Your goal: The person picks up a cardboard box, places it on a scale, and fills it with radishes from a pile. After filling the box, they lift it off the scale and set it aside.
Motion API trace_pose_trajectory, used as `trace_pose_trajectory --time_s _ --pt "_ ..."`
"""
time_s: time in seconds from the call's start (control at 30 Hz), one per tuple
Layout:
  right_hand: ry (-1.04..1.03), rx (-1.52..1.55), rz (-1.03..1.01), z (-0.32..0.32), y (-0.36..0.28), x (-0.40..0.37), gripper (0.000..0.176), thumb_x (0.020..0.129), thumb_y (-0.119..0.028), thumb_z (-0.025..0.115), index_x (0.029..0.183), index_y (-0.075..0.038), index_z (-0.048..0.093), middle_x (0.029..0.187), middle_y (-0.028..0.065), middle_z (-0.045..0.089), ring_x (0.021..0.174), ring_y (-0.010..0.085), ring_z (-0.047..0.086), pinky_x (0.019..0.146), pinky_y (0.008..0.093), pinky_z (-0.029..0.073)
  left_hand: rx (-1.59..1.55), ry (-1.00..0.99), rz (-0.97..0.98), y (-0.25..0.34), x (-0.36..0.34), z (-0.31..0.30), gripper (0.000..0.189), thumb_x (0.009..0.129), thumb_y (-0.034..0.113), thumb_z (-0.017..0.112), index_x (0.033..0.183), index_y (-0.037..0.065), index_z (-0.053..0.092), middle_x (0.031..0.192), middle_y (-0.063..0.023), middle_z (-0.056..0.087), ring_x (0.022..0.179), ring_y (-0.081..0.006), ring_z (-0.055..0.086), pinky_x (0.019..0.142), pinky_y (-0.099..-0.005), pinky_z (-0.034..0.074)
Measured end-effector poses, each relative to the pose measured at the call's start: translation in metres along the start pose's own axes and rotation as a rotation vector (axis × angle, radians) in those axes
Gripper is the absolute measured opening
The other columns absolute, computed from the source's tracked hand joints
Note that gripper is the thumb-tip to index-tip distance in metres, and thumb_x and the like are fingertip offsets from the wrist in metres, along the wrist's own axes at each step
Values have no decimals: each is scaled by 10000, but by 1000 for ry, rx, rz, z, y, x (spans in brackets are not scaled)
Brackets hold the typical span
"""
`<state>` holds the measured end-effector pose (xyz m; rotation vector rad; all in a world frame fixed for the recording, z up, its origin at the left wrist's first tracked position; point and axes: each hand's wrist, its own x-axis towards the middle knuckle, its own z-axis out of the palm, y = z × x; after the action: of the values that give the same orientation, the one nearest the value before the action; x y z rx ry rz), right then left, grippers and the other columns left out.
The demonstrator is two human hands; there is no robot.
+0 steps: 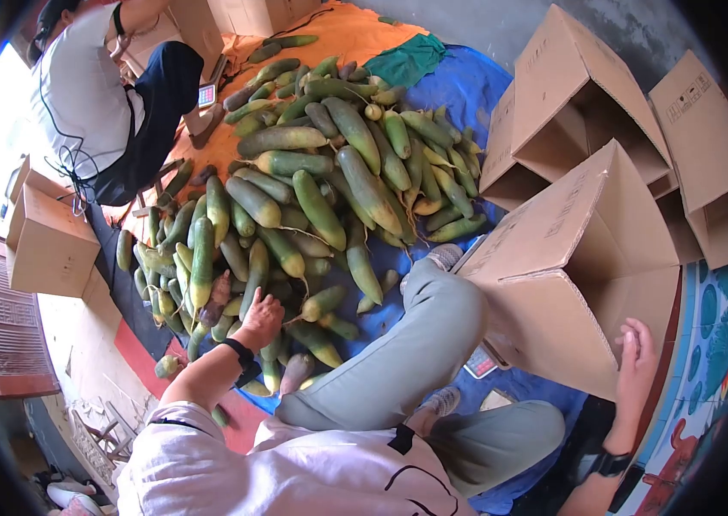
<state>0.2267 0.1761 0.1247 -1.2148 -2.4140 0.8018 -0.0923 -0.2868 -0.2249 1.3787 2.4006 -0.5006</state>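
In the head view, my left hand [261, 323] is down at the near side of a heap of long green radishes [317, 211]. Its fingers curl at the lower end of one radish [256, 273], though the palm side is hidden. On the right, my right hand [636, 357] is beside the open cardboard box [544, 249], fingers loosely extended and apart near the box's edge. No radish shows in that hand. The box stands tilted by my knee, its opening facing right.
More open cartons [583, 107] stand behind the box. Under the radishes lie blue [476, 86] and orange [364, 26] sheets. A scale's keypad [480, 363] shows beneath the box. Another person [93, 103] sits at the upper left, near a closed carton [50, 241].
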Motion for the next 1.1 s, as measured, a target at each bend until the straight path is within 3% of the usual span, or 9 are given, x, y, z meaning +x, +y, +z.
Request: trace_pose_trajectory --time_s 0.07,0.13,0.17,0.3,0.43,0.63,0.83,0.93,1.1 --pt "199 -234 -179 11 -3 -18 234 929 -96 477 1115 16 564 1032 118 601 863 174 591 804 295 463 -9 68 -22 11 -2 -5 242 788 282 606 951 105 631 981 -56 563 1086 -228 478 1095 -532 211" --pt "197 -263 -184 18 -6 -29 245 938 -112 473 1129 10 565 1057 124 606 931 197 591 839 314 459 -134 58 -69 21 4 -19 207 818 254 564 944 113 647 1023 -50 569 1085 -225 481 1084 -528 224" --pt "205 -212 -181 24 -6 -31 247 942 -115 468 1130 11 567 1060 127 607 945 209 594 846 318 457 -83 -49 -45 27 8 -30 210 825 225 545 974 123 651 1067 -42 566 1096 -215 481 1041 -492 277" --pt "233 -241 -181 33 1 -32 250 951 -123 457 1130 9 572 1051 138 611 979 242 600 864 331 455 -107 -178 -143 47 29 12 237 800 208 579 1009 115 639 1070 -46 575 1111 -210 491 922 -401 342" --pt "250 -309 -197 36 -5 -33 248 956 -134 444 1100 9 586 1018 142 616 982 260 589 877 347 446 -65 -163 -221 55 40 30 301 816 195 565 1097 88 582 1104 -69 580 1080 -226 533 921 -383 350" --pt "252 -391 -233 40 -5 -32 271 962 -165 421 1060 11 603 999 144 610 954 292 575 865 365 433 -228 -338 -340 50 55 22 222 831 191 546 1009 107 649 1120 -71 604 1105 -212 527 909 -372 370" --pt "258 -425 -261 40 -9 -33 276 961 -165 413 1049 6 611 970 147 606 926 308 569 848 383 428 -119 -135 -305 48 55 32 262 837 194 532 1047 120 670 1000 -74 679 1017 -212 609 903 -381 384" --pt "263 -425 -252 41 -10 -33 274 958 -165 414 1048 1 613 958 148 606 920 314 566 847 390 426 -227 -278 -268 47 51 20 274 842 212 515 1049 112 665 974 -91 685 998 -226 622 912 -380 384" --pt "265 -440 -267 41 -12 -33 258 946 -155 426 1042 -9 617 941 153 602 901 327 558 838 399 427 -272 -143 -260 53 37 20 224 847 186 498 926 133 701 968 -97 688 955 -265 645 935 -426 382"
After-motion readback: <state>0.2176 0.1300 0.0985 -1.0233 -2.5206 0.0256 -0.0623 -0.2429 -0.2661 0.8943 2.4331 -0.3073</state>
